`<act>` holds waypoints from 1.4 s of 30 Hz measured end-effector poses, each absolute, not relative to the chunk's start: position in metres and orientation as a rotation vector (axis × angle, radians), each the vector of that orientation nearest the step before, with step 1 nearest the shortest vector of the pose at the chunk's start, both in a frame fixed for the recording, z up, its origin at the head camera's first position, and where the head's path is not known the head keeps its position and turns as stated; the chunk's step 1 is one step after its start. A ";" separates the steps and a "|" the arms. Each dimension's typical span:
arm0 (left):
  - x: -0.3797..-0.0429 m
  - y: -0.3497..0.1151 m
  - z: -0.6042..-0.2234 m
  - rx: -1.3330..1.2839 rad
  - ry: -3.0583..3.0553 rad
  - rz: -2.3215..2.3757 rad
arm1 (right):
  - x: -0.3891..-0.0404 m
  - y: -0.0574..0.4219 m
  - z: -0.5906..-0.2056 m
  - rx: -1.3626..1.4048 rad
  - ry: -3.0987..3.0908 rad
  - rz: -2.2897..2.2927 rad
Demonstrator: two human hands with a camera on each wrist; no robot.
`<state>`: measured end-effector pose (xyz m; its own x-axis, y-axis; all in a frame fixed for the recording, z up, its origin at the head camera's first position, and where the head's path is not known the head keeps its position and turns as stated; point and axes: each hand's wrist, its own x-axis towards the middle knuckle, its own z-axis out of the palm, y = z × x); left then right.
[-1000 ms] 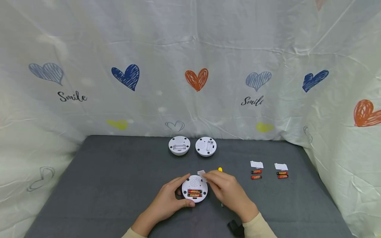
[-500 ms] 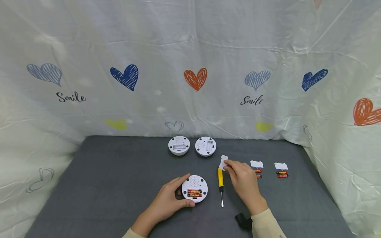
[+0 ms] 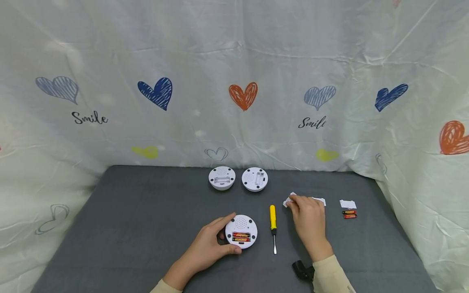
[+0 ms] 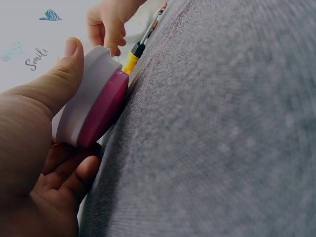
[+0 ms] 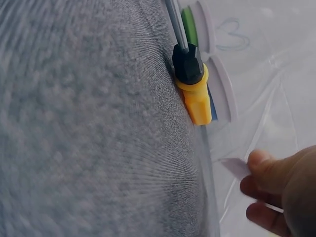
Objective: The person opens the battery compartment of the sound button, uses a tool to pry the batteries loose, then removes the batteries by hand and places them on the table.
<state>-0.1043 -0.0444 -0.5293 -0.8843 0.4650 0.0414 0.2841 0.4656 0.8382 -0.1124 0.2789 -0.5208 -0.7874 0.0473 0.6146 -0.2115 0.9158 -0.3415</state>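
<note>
My left hand (image 3: 206, 247) grips a round white device (image 3: 241, 223) by its side, thumb at the front edge and fingers behind. Two red-and-black batteries (image 3: 241, 237) lie in its uncovered compartment, facing up. The left wrist view shows the device's pink lower part (image 4: 104, 111) close over the cloth. To the right, my right hand (image 3: 310, 221) pinches a small white battery cover (image 5: 236, 167) between thumb and fingers. A second white cover (image 3: 320, 201) lies partly hidden behind that hand.
A yellow-handled screwdriver (image 3: 273, 217) lies between my hands on the grey cloth (image 3: 128, 228). Two more round devices (image 3: 222, 183) with bare compartments stand at the back. Another cover (image 3: 347, 204) and two batteries (image 3: 349, 214) lie far right. A patterned curtain (image 3: 198, 122) hangs behind.
My right hand has carried the battery cover from the held device over the screwdriver to the right, near the other covers. The left hand has kept its grip on the device.
</note>
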 end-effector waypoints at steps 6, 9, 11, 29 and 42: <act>-0.104 -0.045 -0.528 0.653 2.512 1.384 | -0.112 0.281 -0.525 0.018 -2.487 0.485; -0.104 -0.045 -0.528 0.651 2.514 1.383 | -0.111 0.280 -0.527 0.008 -2.504 0.476; -0.104 -0.045 -0.528 0.653 2.517 1.382 | -0.111 0.280 -0.528 0.005 -2.508 0.465; -0.104 -0.045 -0.527 0.643 2.516 1.369 | -0.118 0.282 -0.532 0.014 -2.605 0.412; -0.104 -0.046 -0.528 0.660 2.522 1.368 | -0.113 0.277 -0.524 0.034 -2.575 0.473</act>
<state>-0.1044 -0.0459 -0.5279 -0.8809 0.4719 0.0380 0.2893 0.4730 0.8322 -0.1130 0.2768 -0.5242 -0.8659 0.0665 0.4958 -0.1139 0.9389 -0.3249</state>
